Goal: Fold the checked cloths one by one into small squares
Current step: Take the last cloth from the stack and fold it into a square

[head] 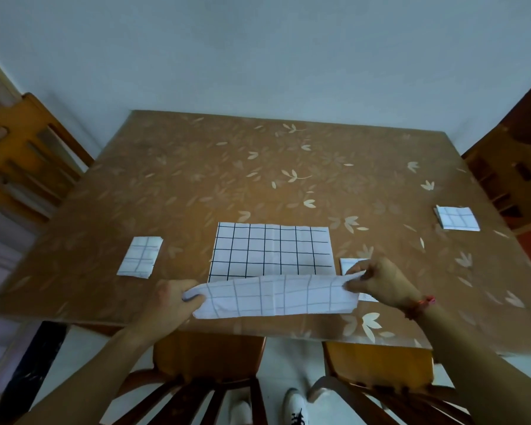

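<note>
Table (pixel 196 167) centre, near edge: open cloth (pixel 272 250) laid flat.
Left edge: folded square (pixel 140 256).
Right edge: folded stack (pixel 456 218).
Beside open cloth, right: small square (pixel 348 265).

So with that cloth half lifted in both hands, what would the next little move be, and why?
Probably carry the lifted near edge forward and lay it on the far edge. The left hand and right hand each pinch a near corner of the checked cloth, raised and curling over, while its far half lies flat on the table.
</note>
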